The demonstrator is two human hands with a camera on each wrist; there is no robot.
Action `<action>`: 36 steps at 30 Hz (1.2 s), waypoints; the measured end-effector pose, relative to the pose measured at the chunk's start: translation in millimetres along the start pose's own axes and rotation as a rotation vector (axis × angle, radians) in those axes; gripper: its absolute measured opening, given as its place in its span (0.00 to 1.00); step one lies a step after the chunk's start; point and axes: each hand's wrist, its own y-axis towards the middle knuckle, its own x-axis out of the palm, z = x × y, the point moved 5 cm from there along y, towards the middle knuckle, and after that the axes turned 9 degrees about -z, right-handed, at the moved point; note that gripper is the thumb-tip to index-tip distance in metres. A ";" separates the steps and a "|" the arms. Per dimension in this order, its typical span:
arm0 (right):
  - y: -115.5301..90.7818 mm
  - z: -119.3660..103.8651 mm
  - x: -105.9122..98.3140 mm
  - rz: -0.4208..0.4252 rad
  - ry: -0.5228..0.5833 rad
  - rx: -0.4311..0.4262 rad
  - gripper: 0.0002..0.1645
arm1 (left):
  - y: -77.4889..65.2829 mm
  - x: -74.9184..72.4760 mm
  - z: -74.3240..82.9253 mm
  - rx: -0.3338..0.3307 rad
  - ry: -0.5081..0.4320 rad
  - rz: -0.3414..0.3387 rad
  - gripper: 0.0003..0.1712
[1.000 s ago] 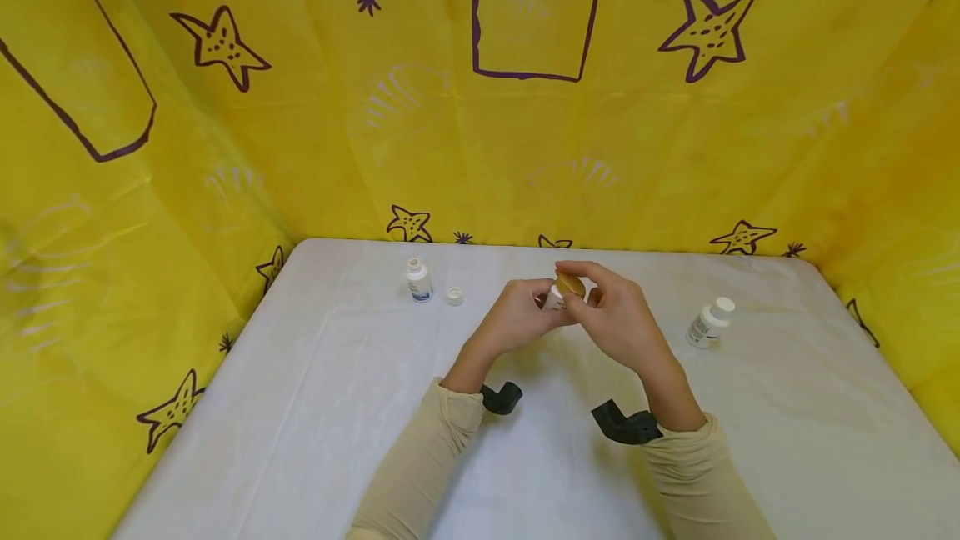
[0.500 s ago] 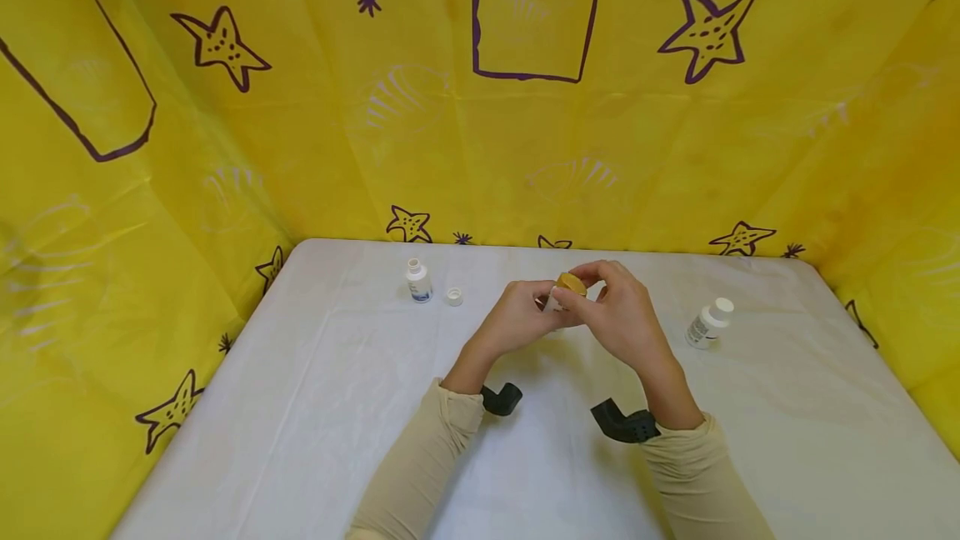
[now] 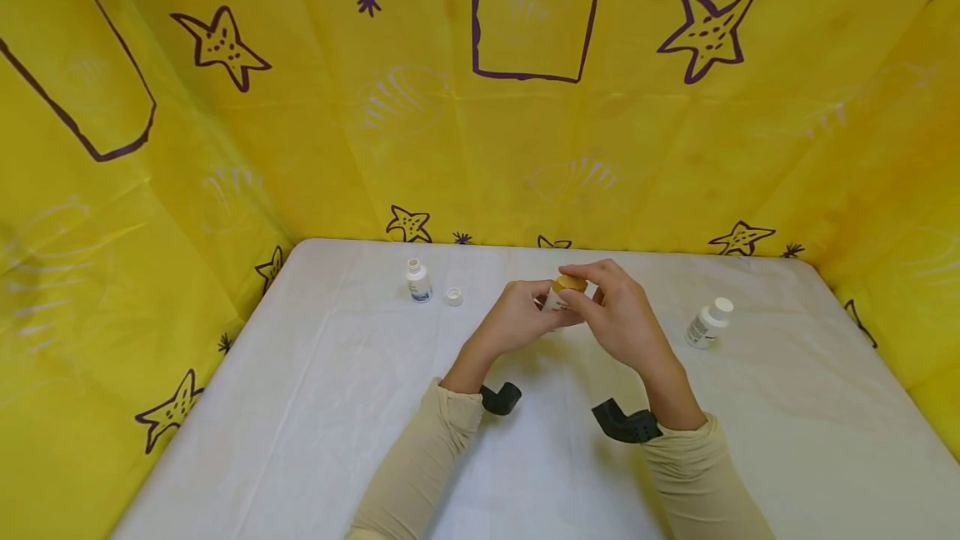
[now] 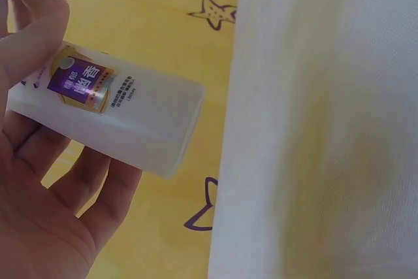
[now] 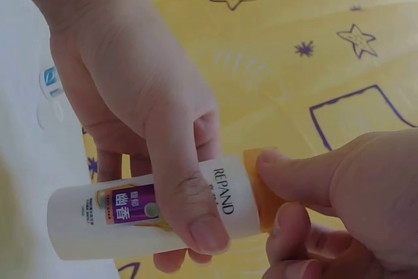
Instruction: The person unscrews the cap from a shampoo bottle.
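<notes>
A white bottle (image 5: 78, 217) with a purple label reading "REPAND" is held up off the table by my left hand (image 3: 517, 317), thumb across its front and fingers behind. Its gold cap (image 5: 262, 187) is pinched between the thumb and fingers of my right hand (image 3: 618, 311). The cap sits on the bottle's neck end; whether it is loose, I cannot tell. In the left wrist view the bottle's base (image 4: 176, 135) points away from the palm. The bottle's far side is hidden.
On the white table (image 3: 337, 407), an uncapped white bottle (image 3: 419, 282) stands at the back left, a small white cap (image 3: 453, 297) beside it. A capped white bottle (image 3: 708, 324) stands to the right. Yellow cloth (image 3: 450, 148) with starfish drawings surrounds the table.
My right fingers have shifted their grip around the gold cap, drawing back and then reaching over it again. My left hand and the bottle have barely moved.
</notes>
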 end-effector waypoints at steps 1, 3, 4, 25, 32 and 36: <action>-0.2 0.0 0.2 -0.011 0.003 -0.002 0.22 | 0.1 -0.2 -0.2 0.002 -0.003 -0.001 0.16; -0.9 -0.4 0.3 -0.033 0.006 -0.004 0.23 | 0.4 -0.6 -0.7 0.009 -0.009 -0.006 0.14; -1.2 -0.7 0.1 -0.044 0.009 -0.001 0.25 | 0.6 -0.7 -0.8 0.016 -0.008 -0.007 0.14; -1.6 6.7 3.5 -0.044 0.024 0.219 0.31 | 5.3 8.8 -4.2 0.098 0.037 -0.013 0.08; -1.1 1.8 2.2 -0.030 0.067 0.125 0.27 | 3.5 3.9 -4.1 0.037 -0.001 -0.013 0.14; -1.4 -1.5 1.6 -0.046 0.092 0.077 0.28 | 2.4 2.1 -5.7 -0.007 -0.035 -0.022 0.17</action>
